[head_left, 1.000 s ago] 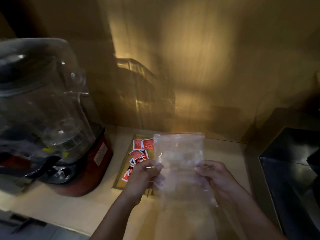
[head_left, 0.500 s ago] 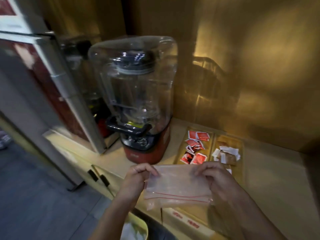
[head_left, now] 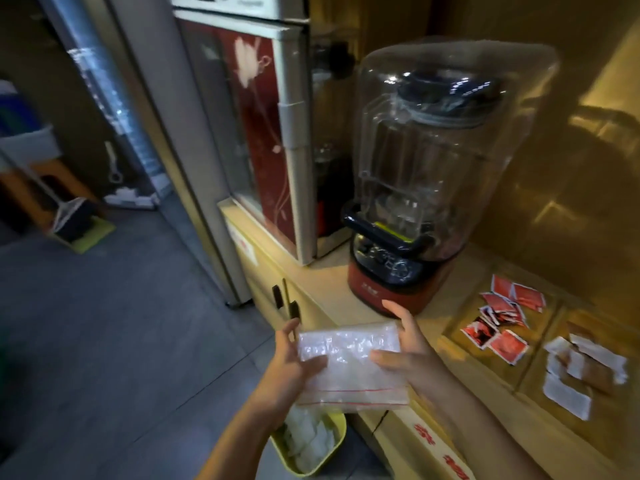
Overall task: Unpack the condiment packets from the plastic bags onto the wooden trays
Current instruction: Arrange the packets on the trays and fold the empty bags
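An empty clear plastic bag [head_left: 349, 365] with a red zip line is held flat and folded between both hands, out past the counter's front edge. My left hand [head_left: 289, 367] grips its left side and my right hand [head_left: 408, 351] grips its right side. On the counter to the right lie two wooden trays: the nearer-left tray [head_left: 453, 329] holds several red condiment packets [head_left: 498, 323], and the right tray [head_left: 535, 372] holds several white and brown packets [head_left: 581, 368].
A blender with a clear cover and red base [head_left: 426, 181] stands on the counter behind my hands. A tall cabinet appliance [head_left: 263, 126] stands left of it. A yellow bin [head_left: 311, 445] with crumpled clear plastic sits on the floor below the bag.
The view has swung left and down, away from the trays. The bag went from held upright and open to folded flat, and my hands carried it over the counter edge above the yellow bin.
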Demonstrator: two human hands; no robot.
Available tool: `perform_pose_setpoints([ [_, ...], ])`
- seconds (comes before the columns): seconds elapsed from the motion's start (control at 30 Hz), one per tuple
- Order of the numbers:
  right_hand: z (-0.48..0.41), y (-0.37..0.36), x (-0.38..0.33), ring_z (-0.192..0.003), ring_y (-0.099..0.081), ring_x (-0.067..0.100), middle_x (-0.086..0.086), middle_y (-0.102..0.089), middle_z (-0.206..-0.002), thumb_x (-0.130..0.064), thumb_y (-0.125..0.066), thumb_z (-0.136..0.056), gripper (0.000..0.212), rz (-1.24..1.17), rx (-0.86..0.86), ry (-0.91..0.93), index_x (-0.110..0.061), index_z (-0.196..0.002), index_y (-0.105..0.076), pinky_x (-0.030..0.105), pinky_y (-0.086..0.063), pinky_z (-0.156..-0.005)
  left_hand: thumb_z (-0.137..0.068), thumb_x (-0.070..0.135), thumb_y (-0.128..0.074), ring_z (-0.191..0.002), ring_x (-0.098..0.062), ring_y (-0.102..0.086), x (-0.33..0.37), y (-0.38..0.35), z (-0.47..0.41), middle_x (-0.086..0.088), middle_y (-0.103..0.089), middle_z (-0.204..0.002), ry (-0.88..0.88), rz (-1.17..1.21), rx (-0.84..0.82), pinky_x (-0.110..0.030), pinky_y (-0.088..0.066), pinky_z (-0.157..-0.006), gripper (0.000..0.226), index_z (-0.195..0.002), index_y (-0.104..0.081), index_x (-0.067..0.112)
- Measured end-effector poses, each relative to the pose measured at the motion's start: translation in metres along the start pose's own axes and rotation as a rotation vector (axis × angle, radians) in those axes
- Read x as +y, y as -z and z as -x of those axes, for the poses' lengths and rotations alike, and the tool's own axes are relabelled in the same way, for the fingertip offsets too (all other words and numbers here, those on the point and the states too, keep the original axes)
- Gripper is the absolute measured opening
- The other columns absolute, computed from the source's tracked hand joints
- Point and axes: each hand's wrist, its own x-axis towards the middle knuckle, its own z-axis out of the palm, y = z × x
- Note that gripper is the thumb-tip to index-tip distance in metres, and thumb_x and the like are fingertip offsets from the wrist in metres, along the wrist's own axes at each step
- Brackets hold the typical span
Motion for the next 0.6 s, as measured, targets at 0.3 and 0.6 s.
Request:
perform_pose_setpoints([
  [0.3, -0.03, -0.034, 0.042, -0.068, -0.065, 0.021, 0.011, -0.069, -0.077, 0.001, -0.064, -0.079, 0.006, 0.228, 0.097, -0.267, -0.005, -0.081, -0.064, 0.025, -0.051, -0.057, -0.077, 0.002, -0.063, -0.062, -0.02, -0.055, -0.056, 0.038, -0.009, -0.01, -0.057, -0.072, 0.204, 0.19, 0.373, -0.027, -0.045, -0.051, 0.007, -0.08, -0.057, 0.005],
  [0.6, -0.097, -0.045, 0.164, -0.068, -0.054, 0.024, 0.003, -0.055, -0.069, -0.007, -0.065, -0.078, 0.019, 0.475, 0.309, -0.322, -0.015, -0.076, -0.048, 0.033, -0.044, -0.062, -0.075, -0.002, -0.061, -0.08, -0.027, -0.059, -0.161, 0.06, -0.066, -0.011, -0.057, -0.09, 0.339, -0.097, 0.418, -0.043, -0.052, -0.061, 0.04, -0.091, -0.041, 0.028],
])
